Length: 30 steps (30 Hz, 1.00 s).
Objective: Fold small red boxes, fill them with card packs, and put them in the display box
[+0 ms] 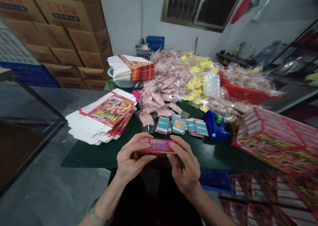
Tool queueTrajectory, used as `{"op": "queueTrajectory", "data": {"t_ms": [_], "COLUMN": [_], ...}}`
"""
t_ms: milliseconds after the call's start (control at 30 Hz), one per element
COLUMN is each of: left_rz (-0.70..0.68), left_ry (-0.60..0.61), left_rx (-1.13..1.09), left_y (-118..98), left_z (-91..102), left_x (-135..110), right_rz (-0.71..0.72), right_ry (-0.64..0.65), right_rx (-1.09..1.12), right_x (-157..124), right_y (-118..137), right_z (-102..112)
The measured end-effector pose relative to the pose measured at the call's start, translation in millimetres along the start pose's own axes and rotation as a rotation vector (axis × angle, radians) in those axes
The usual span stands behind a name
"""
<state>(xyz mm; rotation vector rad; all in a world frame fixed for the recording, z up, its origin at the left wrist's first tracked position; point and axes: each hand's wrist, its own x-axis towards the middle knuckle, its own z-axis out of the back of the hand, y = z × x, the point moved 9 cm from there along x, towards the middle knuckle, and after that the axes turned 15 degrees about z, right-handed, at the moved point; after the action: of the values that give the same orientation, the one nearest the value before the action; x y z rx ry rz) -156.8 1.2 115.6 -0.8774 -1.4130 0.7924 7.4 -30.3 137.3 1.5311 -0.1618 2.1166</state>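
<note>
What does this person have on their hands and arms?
The left hand and right hand are bare, with no gloves. A pale green band circles the left forearm. No sleeves show on either forearm.

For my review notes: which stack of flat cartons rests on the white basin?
The far stack, on the basin; the nearer stack lies on the green table.
</note>
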Motion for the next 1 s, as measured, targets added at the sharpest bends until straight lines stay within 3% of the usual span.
{"op": "queueTrajectory", "data": {"t_ms": [133, 300, 467, 567, 667, 733, 800, 867, 1000], "left_rz": [-0.029, 0.031, -0.084, -0.155, -0.194, -0.187, -0.159, -0.159, -0.181], "left_ry": [-0.078, -0.192, -0.239, -0.368, -0.394, -0.371, -0.376, -0.388, -0.390], "left_rx": [0.112, 0.301, 0.340, 0.377, 0.387, 0.382, 0.372, 0.391, 0.470], "left_y": [2, 10, -13, -24, -19, -10, -2, 1, -1], "left_z": [2.1, 3.2, -3.7, 1.3, 2.9, 2.9, 5.9, 7.9, 7.7], "left_x": [-3, -5, -2, 1, 3, 4, 3, 2, 2], "right_rz": [0.008, -0.015, -0.056, -0.290, -0.713, -0.839, -0.938, -1.053, -1.304], "right_ry": [-0.056, -0.074, -0.018, -0.077, -0.199, -0.230, -0.201, -0.138, -0.032], "right_rx": [-0.011, -0.032, 0.063, -0.015, -0.296, -0.414, -0.459, -0.447, -0.352], "right_x": [-3, -10, -10, -24, -61, -75, -82, -85, -91], "right_y": [0, -1, -7, -49, -117, -154, -189, -218, -247], "right_z": [-2, -10, -12, 23, 94, 138, 165, 176, 169]}}
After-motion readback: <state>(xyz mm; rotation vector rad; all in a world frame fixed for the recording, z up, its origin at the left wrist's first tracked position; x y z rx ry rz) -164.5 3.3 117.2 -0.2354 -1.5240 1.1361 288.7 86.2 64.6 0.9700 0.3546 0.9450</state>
